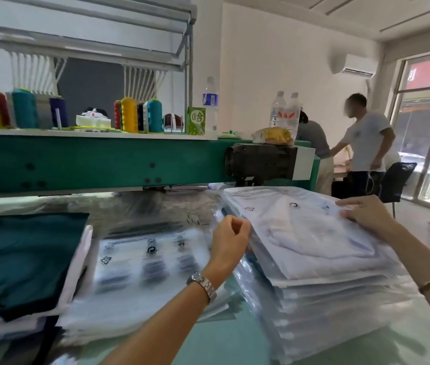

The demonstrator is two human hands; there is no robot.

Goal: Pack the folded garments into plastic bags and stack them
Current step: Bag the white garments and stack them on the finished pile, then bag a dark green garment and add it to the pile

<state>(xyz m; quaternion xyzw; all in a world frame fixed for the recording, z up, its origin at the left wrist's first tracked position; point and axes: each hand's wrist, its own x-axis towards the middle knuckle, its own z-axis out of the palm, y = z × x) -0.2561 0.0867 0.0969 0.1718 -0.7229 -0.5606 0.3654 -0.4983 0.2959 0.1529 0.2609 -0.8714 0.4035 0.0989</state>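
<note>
Stacking looks to be the step in hand, judging by how things lie; a white garment sealed in its plastic bag (311, 233) lies on top of the stack of bagged garments (327, 306) at the right of the frame, slightly askew to the layers under it; the right hand (364, 213) rests flat on the bag's far right edge, fingers nearly straight and pressing down, gripping nothing; the left hand (231, 237), a wristwatch (203, 284) on its wrist, sits at the bag's left edge with fingers curled in towards the thumb; whether it pinches the plastic or merely touches it I cannot tell; both forearms reach in from the bottom edge, the left up the middle, the right along the right side; the next move, as I judge it, calls for squaring this bag to the stack, then turning left for fresh stock; a pile of empty printed plastic bags (150, 262) lies just left of the stack at centre, and folded dark green garments (21, 256) wait unpacked at the left edge, so a good part of the job remains.
</note>
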